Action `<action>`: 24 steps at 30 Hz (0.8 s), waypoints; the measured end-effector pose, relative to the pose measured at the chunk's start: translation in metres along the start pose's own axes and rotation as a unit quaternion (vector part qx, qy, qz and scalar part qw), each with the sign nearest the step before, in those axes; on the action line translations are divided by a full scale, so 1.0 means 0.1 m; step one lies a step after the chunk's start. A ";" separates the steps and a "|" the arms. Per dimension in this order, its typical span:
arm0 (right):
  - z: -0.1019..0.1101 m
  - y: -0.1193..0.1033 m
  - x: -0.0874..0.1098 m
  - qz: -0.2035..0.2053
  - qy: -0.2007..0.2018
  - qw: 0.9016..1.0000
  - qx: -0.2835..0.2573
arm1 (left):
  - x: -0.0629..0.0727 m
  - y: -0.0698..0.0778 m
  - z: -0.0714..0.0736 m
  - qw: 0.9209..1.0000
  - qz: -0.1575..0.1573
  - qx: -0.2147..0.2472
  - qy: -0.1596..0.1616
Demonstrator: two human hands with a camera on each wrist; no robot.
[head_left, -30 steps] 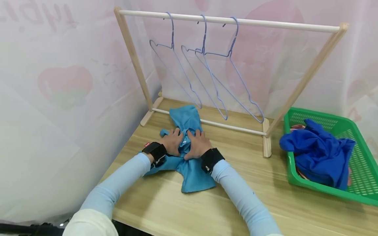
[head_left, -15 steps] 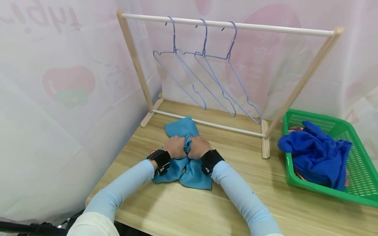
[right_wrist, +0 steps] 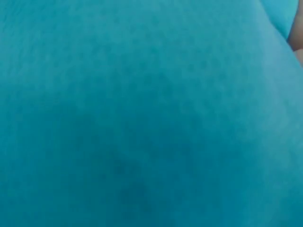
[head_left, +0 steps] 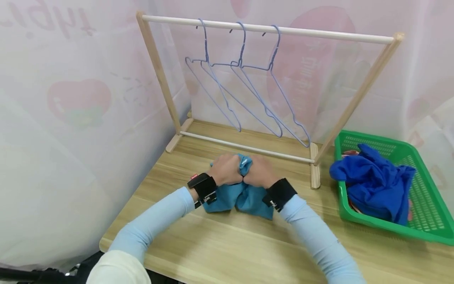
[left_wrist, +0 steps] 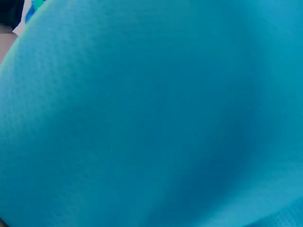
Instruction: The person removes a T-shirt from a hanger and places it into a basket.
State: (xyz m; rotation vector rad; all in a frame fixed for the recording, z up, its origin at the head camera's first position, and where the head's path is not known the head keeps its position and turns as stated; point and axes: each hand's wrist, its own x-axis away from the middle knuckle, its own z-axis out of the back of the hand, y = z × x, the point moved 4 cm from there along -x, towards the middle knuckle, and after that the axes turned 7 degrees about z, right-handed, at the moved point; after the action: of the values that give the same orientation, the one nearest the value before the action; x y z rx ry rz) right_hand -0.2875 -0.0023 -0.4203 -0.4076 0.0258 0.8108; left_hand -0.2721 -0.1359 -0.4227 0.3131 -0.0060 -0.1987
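Note:
In the head view a small teal garment [head_left: 227,197] is bunched up at the middle of the table, its lower parts hanging below my hands. My left hand [head_left: 226,169] grips one side of its gathered upper edge. Close beside it, my right hand [head_left: 260,172] holds the other side, fingers curled in. A short strip of teal cloth with a pale label-like mark shows between the two fists. Teal cloth fills nearly all of both wrist views, hiding the fingers there.
Behind my hands stands a wooden rack [head_left: 161,75] with several blue wire hangers on its white bar [head_left: 330,35]. To the right, a green basket [head_left: 430,185] holds a bunched royal-blue garment [head_left: 379,185] over some pinkish cloth. A printed curtain [head_left: 78,157] lines the left side.
Both hands went from lying spread on the teal garment to gripping its edge. They then moved right and slightly away from me, drawing the cloth up into a bunch. The hangers swayed.

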 end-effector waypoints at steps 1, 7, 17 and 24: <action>0.09 0.03 0.05 -0.004 0.005 1.000 0.005 | -0.03 0.09 0.04 1.000 -0.007 0.000 -0.001; 0.57 0.22 0.40 -0.046 0.007 0.998 0.040 | -0.20 0.62 0.13 0.999 -0.040 0.028 -0.022; 1.32 0.60 1.16 -0.140 0.003 0.987 0.078 | -0.40 1.66 0.17 0.988 -0.129 0.065 -0.060; 1.96 0.76 1.69 -0.209 0.013 0.971 0.120 | -0.56 2.43 0.29 0.978 -0.175 0.089 -0.069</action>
State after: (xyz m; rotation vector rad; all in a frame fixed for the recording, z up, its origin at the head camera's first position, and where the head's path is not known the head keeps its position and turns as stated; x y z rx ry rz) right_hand -0.2498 0.2340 -0.2957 -0.1836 0.0586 0.3801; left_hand -0.2809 0.0921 -0.3190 0.4790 -0.1068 -0.5723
